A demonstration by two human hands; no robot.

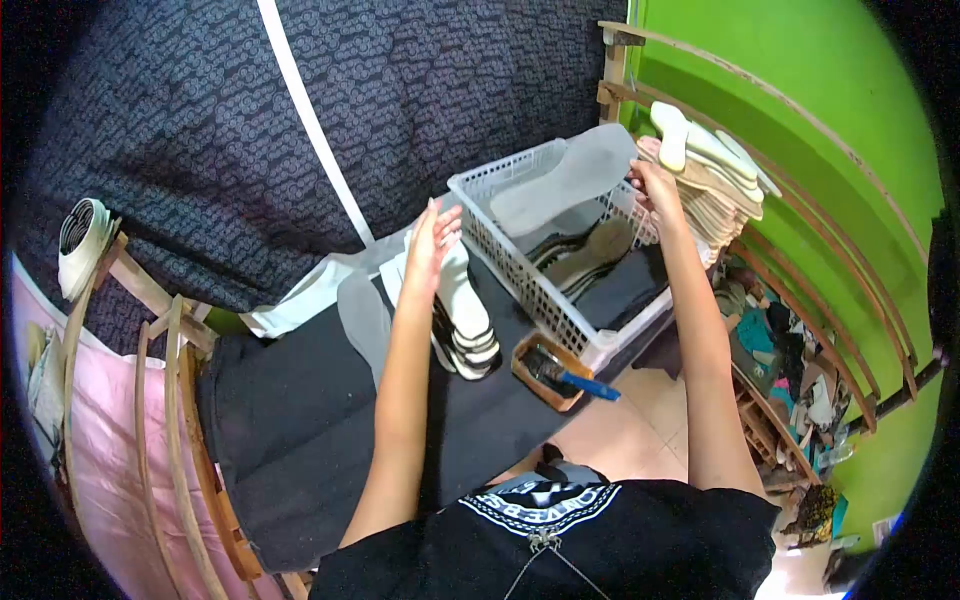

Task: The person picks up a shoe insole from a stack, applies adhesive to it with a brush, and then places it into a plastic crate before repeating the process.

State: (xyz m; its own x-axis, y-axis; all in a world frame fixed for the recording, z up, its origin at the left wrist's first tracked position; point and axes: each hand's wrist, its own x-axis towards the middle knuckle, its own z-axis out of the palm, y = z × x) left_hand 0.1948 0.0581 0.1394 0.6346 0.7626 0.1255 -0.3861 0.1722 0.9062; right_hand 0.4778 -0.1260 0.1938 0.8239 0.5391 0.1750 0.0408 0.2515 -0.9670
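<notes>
My right hand (655,192) pinches the edge of a large grey insole (568,182), which is held over a white plastic basket (515,270). Several dark and brownish insoles (590,258) lie inside that basket. My left hand (432,242) has its fingers stretched out and holds nothing. Just below it is a pile of white insoles with dark edges (467,308) on the black-covered table (290,430). To the left of the pile, partly behind my left forearm, lies another grey insole (362,318).
A brush with a blue handle (592,386) rests in a brown container (528,388) by the table's front edge. Stacked pale insoles (705,185) stand on a wooden rack at right. Scraps (800,370) fill a lower shelf. A strap roll (82,245) sits far left.
</notes>
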